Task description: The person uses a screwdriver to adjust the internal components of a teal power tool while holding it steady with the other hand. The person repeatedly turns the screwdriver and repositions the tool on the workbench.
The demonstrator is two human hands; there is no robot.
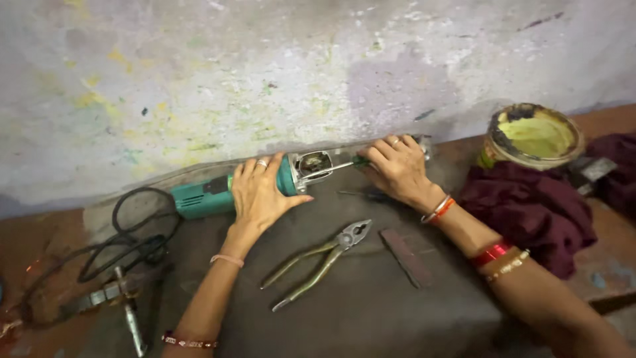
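Gripping a teal-green plastic-bodied angle grinder (pixel 228 191) that lies along the far edge of a dark grey work surface (pixel 371 305), against a stained, paint-flecked wall (pixel 265 73), the person's left hand (pixel 260 192) is wrapped over the tool's body near its metal head (pixel 314 164), fingers curled down around it; the right hand (pixel 397 166) is closed round the green handle of a slim screwdriver (pixel 339 166), its steel shaft pointing into the grinder's head; bangles in red, gold and white circle the right wrist and forearm. A pair of worn steel pliers (pixel 318 260) with jaws slightly parted lies near the middle of the surface, just beside a flat dark rectangular bar (pixel 405 257); the grinder's black cable (pixel 132 232) loops at the left edge, close to a small metal wrench-like tool (pixel 129 305); a round rusted tin of yellow-green paste (pixel 533 136) stands at the far right corner beside a crumpled maroon cloth (pixel 530 212).
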